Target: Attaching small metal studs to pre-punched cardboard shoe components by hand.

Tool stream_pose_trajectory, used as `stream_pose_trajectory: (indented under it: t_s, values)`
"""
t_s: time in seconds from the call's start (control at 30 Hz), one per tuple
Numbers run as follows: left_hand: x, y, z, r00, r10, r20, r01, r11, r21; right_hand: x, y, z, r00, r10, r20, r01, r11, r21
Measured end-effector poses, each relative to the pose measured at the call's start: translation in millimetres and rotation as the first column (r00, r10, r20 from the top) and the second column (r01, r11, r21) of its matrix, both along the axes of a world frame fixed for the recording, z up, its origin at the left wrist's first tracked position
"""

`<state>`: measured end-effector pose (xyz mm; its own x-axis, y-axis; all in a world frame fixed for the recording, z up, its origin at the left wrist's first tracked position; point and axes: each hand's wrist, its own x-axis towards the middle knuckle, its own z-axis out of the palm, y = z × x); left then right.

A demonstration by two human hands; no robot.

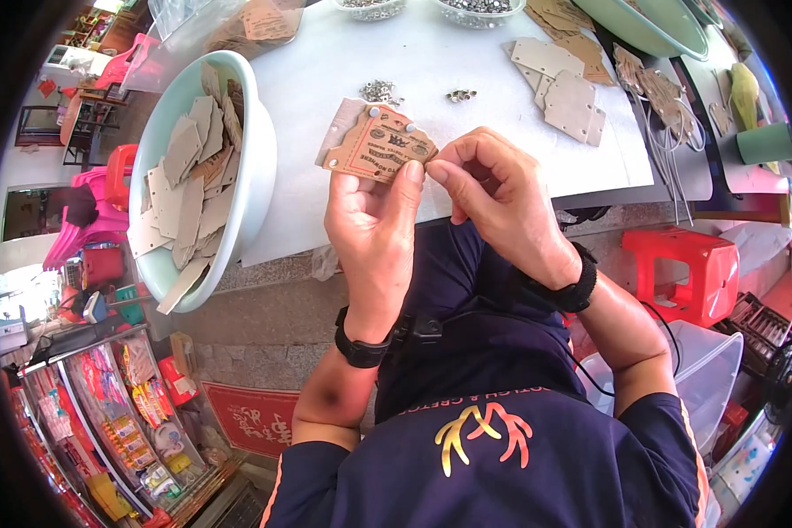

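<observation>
One printed brown card [380, 148] over white tabletop [326, 53].
Left hand [372, 233] grips it, thumb uppermost; right hand [509, 201] at right corner, grasp unclear; metal fasteners [379, 91] beyond.

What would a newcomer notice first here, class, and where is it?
Probably the brown printed card at upper centre, held in the left hand, with the right hand at its right edge. Next, the pale green tub heaped with cards on the left, and the bright red stool at right.
</observation>
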<state>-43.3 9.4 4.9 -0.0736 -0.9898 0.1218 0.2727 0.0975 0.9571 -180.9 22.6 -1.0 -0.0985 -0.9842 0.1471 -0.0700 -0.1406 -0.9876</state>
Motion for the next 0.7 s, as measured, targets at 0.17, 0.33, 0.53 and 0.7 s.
stream_pose_trajectory:
  t_s: [0.17, 0.33, 0.53, 0.7]
  values:
    - [-2.9, 0.3, -4.1, 0.999, 0.033, 0.038, -0.032, 0.999, -0.031, -0.7, 0.0, -5.4, 0.994, -0.041, -0.106, 0.031, 0.995, -0.095]
    - [-3.6, 0.1, -4.5, 0.997, 0.063, 0.055, -0.060, 0.996, -0.063, 1.3, 1.2, -2.1, 0.995, -0.047, -0.090, 0.043, 0.998, -0.051]
    - [-0.4, 4.6, -2.2, 0.996, 0.023, 0.082, -0.021, 0.999, -0.035, 3.9, 3.2, 1.0, 0.999, -0.044, -0.016, 0.044, 0.999, 0.027]
    - [-4.3, 7.2, -3.8, 0.998, 0.057, -0.006, -0.058, 0.997, -0.057, 4.9, 4.3, -2.5, 0.992, -0.067, -0.109, 0.064, 0.998, -0.031]
